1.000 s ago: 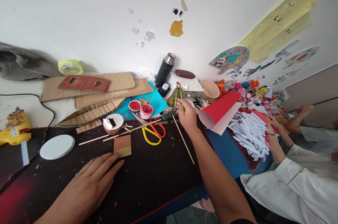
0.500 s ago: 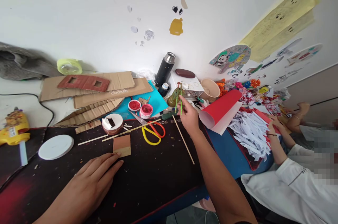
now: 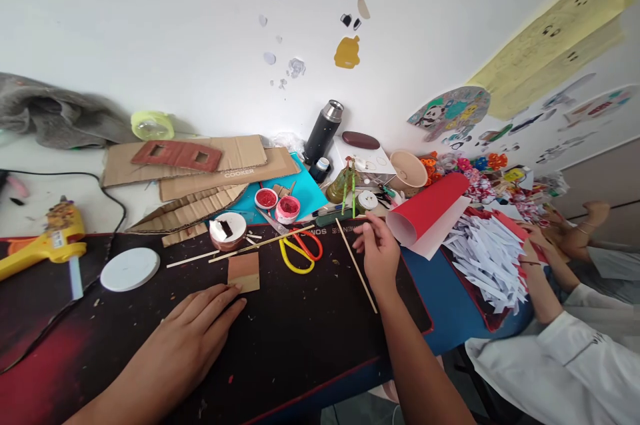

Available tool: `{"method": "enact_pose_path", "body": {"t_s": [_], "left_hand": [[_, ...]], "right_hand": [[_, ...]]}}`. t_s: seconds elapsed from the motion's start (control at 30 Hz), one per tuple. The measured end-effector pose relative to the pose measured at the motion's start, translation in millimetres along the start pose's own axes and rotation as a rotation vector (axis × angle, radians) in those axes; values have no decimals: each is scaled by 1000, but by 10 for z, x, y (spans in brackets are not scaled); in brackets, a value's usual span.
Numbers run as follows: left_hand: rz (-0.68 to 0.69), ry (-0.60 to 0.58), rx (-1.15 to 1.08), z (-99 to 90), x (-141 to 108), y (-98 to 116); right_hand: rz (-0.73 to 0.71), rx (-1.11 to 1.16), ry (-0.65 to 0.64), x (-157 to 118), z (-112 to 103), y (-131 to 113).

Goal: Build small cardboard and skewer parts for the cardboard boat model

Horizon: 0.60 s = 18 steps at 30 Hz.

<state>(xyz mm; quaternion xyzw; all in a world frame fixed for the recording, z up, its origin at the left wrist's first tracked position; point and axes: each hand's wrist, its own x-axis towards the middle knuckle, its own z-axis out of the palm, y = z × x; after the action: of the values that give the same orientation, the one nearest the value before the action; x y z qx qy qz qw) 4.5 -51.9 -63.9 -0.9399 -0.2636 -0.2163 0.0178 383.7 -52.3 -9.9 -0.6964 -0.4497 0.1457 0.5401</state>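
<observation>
My left hand (image 3: 197, 321) lies flat on the black mat, fingers stretched, fingertips touching the lower edge of a small cardboard square (image 3: 244, 271) painted brown on its upper part. My right hand (image 3: 379, 255) hovers right of a thin wooden stick (image 3: 361, 275), fingers loosely bent and apart, holding nothing that I can see. Just beyond it, green-handled brushes (image 3: 353, 195) stand in a glass jar (image 3: 337, 189). Scissors (image 3: 299, 258) with yellow and red handles lie between my hands. Two pots of red paint (image 3: 287, 208) sit on a blue sheet, near a white-topped round container (image 3: 227, 230).
At the left are a yellow glue gun (image 3: 57, 238) with its cable and a white disc (image 3: 130, 269). Cardboard pieces (image 3: 200, 185) and a black flask (image 3: 324, 130) stand along the wall. At right lie a red paper roll (image 3: 430, 208), white paper strips (image 3: 487, 258) and co-workers' hands (image 3: 537, 258).
My right hand has let go of the green-handled brush, now in the jar, and drawn back toward me. My left hand stays by the cardboard square. The view has shifted slightly left.
</observation>
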Motion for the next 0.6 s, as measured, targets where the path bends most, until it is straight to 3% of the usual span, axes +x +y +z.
{"method": "enact_pose_path", "body": {"t_s": [0.07, 0.17, 0.33, 0.43, 0.6], "left_hand": [[-8, -5, -1, -18, 12, 26], [-15, -21, -26, -52, 32, 63], [-35, -2, -47, -138, 60, 78], [-57, 22, -50, -208, 83, 50], [-185, 1, -4, -261, 119, 22]], "right_hand": [[19, -2, -74, -252, 6, -70], [6, -65, -325, -594, 90, -196], [-155, -152, -554, -941, 378, -382], [-217, -228, -620, -1035, 527, -420], [-216, -352, -594, -1091, 618, -411]]}}
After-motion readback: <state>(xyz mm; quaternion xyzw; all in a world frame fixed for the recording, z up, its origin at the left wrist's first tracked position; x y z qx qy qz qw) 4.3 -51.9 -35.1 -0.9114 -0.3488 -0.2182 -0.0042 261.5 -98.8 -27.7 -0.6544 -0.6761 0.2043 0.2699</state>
